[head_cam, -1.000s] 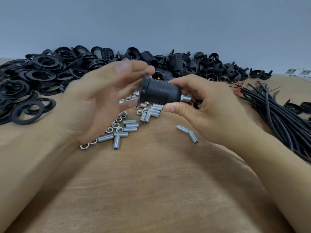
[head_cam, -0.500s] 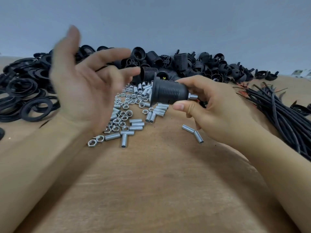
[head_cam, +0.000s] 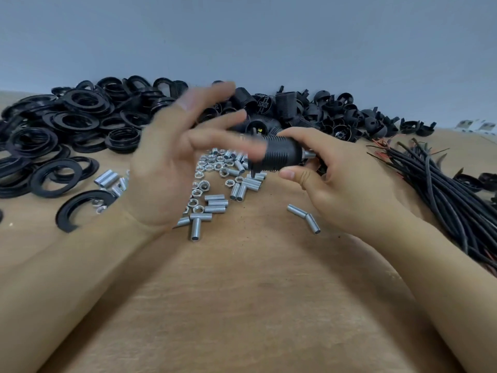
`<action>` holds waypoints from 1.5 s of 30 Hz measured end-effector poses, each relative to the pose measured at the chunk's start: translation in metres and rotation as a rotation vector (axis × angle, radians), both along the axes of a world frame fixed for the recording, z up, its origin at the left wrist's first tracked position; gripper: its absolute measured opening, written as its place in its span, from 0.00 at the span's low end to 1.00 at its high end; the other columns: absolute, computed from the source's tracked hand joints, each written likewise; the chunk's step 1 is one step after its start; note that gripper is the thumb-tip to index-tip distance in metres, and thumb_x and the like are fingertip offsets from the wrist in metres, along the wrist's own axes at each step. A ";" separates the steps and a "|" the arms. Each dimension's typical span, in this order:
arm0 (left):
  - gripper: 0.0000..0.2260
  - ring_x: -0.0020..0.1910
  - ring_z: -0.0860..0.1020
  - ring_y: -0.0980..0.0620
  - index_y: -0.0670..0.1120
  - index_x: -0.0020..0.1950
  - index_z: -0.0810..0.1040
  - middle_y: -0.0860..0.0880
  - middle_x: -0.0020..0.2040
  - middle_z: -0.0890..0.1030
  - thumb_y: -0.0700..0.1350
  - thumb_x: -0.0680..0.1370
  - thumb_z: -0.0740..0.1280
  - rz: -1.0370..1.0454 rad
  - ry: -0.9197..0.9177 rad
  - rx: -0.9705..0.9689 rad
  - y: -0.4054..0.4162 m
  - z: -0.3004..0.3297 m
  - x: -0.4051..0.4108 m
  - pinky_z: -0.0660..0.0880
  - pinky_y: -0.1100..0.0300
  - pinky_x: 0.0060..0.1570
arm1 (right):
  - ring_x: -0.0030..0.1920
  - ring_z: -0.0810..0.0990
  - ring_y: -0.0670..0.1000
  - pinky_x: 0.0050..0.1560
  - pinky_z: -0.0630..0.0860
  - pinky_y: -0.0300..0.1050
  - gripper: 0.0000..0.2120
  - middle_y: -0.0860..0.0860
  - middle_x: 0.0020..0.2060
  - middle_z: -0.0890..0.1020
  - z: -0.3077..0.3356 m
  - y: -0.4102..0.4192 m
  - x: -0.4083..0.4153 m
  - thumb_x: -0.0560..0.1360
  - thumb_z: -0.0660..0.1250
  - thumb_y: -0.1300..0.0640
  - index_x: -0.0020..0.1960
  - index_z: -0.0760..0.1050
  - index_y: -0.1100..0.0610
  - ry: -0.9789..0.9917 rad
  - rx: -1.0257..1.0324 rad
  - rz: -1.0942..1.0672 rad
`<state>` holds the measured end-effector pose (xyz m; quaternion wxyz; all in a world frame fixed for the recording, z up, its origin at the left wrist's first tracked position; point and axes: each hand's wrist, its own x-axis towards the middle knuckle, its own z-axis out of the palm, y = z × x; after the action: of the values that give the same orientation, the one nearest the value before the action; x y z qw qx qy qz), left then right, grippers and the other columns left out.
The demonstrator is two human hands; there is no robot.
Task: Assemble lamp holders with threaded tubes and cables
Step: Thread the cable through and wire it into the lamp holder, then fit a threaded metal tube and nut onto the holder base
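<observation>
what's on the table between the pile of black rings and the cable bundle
In the head view, between the black rings and the cable bundle lie loose threaded tubes and nuts on the table.

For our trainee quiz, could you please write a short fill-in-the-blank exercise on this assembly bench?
1. The black lamp holder is gripped by the ____ hand.
2. A silver threaded tube sticks out of the holder's ____ end.
3. The bundle of black cables lies on the ____ side of the table.
4. The left hand holds ____.

Missing words: right; right; right; nothing
</observation>
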<state>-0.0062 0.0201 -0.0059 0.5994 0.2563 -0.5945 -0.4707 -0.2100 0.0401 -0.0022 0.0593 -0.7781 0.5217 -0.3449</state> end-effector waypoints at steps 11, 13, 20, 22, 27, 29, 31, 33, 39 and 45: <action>0.14 0.35 0.80 0.57 0.43 0.54 0.79 0.49 0.32 0.83 0.51 0.81 0.60 0.247 -0.371 -0.316 -0.003 -0.013 0.002 0.73 0.63 0.44 | 0.40 0.72 0.35 0.45 0.66 0.30 0.15 0.43 0.48 0.78 0.065 0.004 -0.029 0.78 0.66 0.50 0.64 0.74 0.48 -0.172 -0.252 -0.307; 0.14 0.32 0.78 0.59 0.42 0.52 0.79 0.51 0.33 0.83 0.51 0.81 0.60 0.257 -0.461 -0.380 -0.001 -0.016 0.000 0.70 0.69 0.41 | 0.46 0.73 0.44 0.46 0.66 0.35 0.17 0.46 0.50 0.77 0.092 0.003 -0.043 0.77 0.65 0.46 0.64 0.74 0.49 -0.064 -0.306 -0.414; 0.13 0.38 0.80 0.55 0.48 0.49 0.80 0.57 0.37 0.83 0.54 0.81 0.61 0.310 -0.576 -0.342 -0.001 -0.017 0.002 0.72 0.71 0.44 | 0.47 0.77 0.64 0.51 0.77 0.57 0.17 0.63 0.48 0.78 0.085 -0.039 -0.123 0.77 0.66 0.49 0.59 0.73 0.60 0.451 0.158 -0.765; 0.12 0.39 0.81 0.56 0.50 0.49 0.80 0.58 0.37 0.83 0.54 0.81 0.61 0.315 -0.581 -0.326 -0.001 -0.016 0.003 0.72 0.71 0.44 | 0.43 0.75 0.61 0.45 0.75 0.51 0.16 0.63 0.45 0.76 0.052 -0.036 -0.141 0.78 0.65 0.50 0.58 0.72 0.61 0.405 0.251 -0.846; 0.03 0.47 0.77 0.56 0.54 0.49 0.79 0.59 0.41 0.81 0.51 0.80 0.67 0.436 -0.794 -0.335 -0.008 -0.020 0.005 0.71 0.60 0.48 | 0.37 0.75 0.58 0.36 0.66 0.47 0.17 0.62 0.38 0.76 0.017 -0.027 -0.161 0.80 0.62 0.53 0.39 0.71 0.65 0.514 0.275 -0.903; 0.06 0.52 0.75 0.50 0.51 0.50 0.81 0.55 0.47 0.81 0.51 0.78 0.67 0.499 -0.963 -0.328 -0.014 -0.024 0.008 0.71 0.54 0.52 | 0.47 0.77 0.65 0.38 0.63 0.51 0.12 0.69 0.46 0.77 0.022 -0.029 -0.157 0.79 0.62 0.58 0.46 0.73 0.69 0.487 0.231 -0.907; 0.09 0.56 0.74 0.46 0.50 0.53 0.82 0.49 0.53 0.80 0.52 0.78 0.66 0.550 -1.123 -0.277 -0.019 -0.026 0.012 0.70 0.50 0.55 | 0.47 0.76 0.66 0.40 0.66 0.49 0.10 0.65 0.42 0.75 0.031 -0.031 -0.145 0.77 0.62 0.58 0.49 0.73 0.66 0.509 0.198 -0.921; 0.12 0.58 0.73 0.44 0.51 0.56 0.82 0.48 0.57 0.79 0.54 0.78 0.66 0.561 -1.240 -0.195 -0.021 -0.026 0.013 0.71 0.49 0.56 | 0.44 0.74 0.63 0.41 0.68 0.47 0.09 0.60 0.39 0.74 0.041 -0.031 -0.126 0.76 0.64 0.55 0.47 0.75 0.62 0.545 0.261 -0.860; 0.09 0.54 0.75 0.48 0.53 0.55 0.83 0.51 0.53 0.80 0.51 0.78 0.67 0.587 -1.264 -0.176 -0.025 -0.028 0.016 0.70 0.54 0.45 | 0.41 0.77 0.59 0.44 0.77 0.50 0.09 0.54 0.39 0.74 0.038 -0.029 -0.050 0.77 0.64 0.52 0.44 0.73 0.58 0.706 0.269 -0.443; 0.04 0.48 0.72 0.55 0.55 0.50 0.82 0.58 0.44 0.75 0.48 0.77 0.70 0.596 -1.212 -0.163 -0.027 -0.027 0.020 0.67 0.57 0.42 | 0.51 0.74 0.56 0.42 0.71 0.49 0.06 0.53 0.53 0.75 -0.003 -0.043 -0.003 0.80 0.62 0.59 0.55 0.74 0.56 0.663 0.112 -0.287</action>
<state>0.0140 -0.0068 -0.0328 0.2819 0.5816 -0.7630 -0.0126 -0.2125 -0.0033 -0.0051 -0.1197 -0.7620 0.6344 -0.0495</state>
